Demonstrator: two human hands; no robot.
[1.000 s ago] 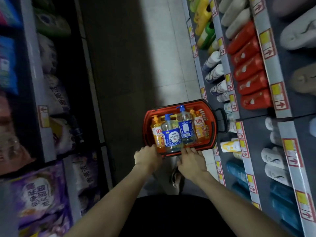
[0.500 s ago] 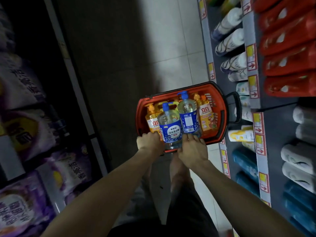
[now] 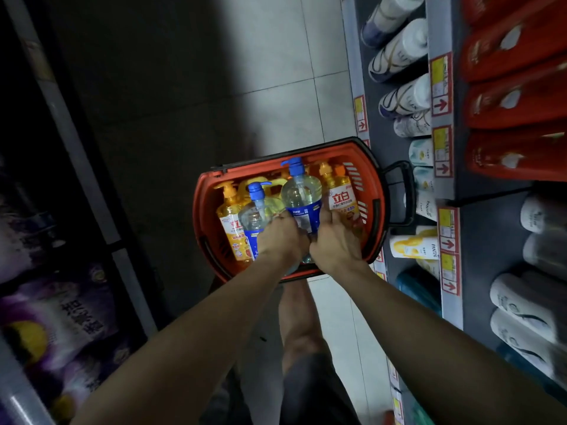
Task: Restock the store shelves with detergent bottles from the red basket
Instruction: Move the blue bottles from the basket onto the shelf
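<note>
The red basket (image 3: 208, 191) sits on the aisle floor below me, against the right-hand shelving. It holds several pump bottles: two clear ones with blue pumps and blue labels, and orange ones at each side. My left hand (image 3: 280, 237) is closed around the left clear bottle (image 3: 254, 214). My right hand (image 3: 336, 243) wraps the lower part of the right clear bottle (image 3: 300, 191). An orange detergent bottle (image 3: 340, 194) stands right of it, another orange bottle (image 3: 230, 216) at the basket's left end.
The right shelving (image 3: 441, 154) carries white shampoo bottles, red packs and price tags. A yellow-white bottle (image 3: 412, 246) lies on a lower shelf beside the basket. Dark shelves on the left hold purple bags (image 3: 61, 317). The basket's black handle (image 3: 399, 194) points at the right shelf.
Both hands moved from the basket's near rim into the basket and closed on the two clear blue-pump bottles. The view has come closer to the basket.
</note>
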